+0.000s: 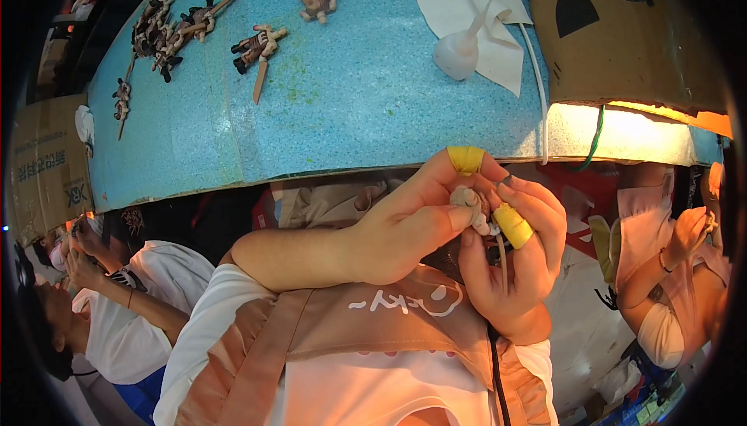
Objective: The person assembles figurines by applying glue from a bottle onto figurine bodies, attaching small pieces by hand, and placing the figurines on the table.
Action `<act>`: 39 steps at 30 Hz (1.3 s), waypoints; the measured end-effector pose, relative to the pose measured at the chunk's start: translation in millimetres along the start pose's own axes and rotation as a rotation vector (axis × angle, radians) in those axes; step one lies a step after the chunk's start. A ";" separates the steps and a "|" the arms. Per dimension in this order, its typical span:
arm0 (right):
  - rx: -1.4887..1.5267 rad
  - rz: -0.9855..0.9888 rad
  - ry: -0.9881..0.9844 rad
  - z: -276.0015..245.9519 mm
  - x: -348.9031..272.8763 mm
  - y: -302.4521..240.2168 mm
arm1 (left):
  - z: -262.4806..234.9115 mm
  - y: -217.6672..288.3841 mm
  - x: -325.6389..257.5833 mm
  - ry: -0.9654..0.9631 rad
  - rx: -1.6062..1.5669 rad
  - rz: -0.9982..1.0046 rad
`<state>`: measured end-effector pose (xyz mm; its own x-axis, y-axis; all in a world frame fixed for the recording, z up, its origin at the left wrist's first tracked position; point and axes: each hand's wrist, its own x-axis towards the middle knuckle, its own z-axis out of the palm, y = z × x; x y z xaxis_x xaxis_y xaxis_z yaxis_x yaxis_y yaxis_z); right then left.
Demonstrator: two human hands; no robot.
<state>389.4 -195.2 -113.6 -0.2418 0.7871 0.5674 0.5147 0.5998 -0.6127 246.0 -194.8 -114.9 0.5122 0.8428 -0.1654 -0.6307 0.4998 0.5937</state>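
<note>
A small pale figurine (pixel 472 206) with brown parts is pinched between my two hands, in front of my chest just off the table's near edge. My left hand (pixel 412 220) grips it from the left, thumb pressed against it. From the other side, my right hand (pixel 525 243) closes its fingers around its lower part. A thin tan stick (pixel 502 262) runs down by the right thumb. Yellow tape wraps one finger on each hand. Fingers hide much of the figurine.
The blue table (pixel 350 115) carries a heap of similar figurines (pixel 159 33) at far left, plus several loose ones. A white squeeze bottle (pixel 455 56) with a long nozzle lies on a white cloth (pixel 498 60), beside a white cable (pixel 537 91). Cardboard (pixel 622 37) stands right. Co-workers sit at both sides.
</note>
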 end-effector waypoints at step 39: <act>0.349 0.107 -0.184 -8.1 6.6 4.2 | -37.4 110.0 -0.2 0.200 0.776 -0.172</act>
<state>396.6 -188.6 -108.0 -0.3614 0.8415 0.4016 0.2424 0.5007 -0.8310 154.8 -132.5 -79.0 0.4050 0.8233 -0.3977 0.0679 0.4066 0.9111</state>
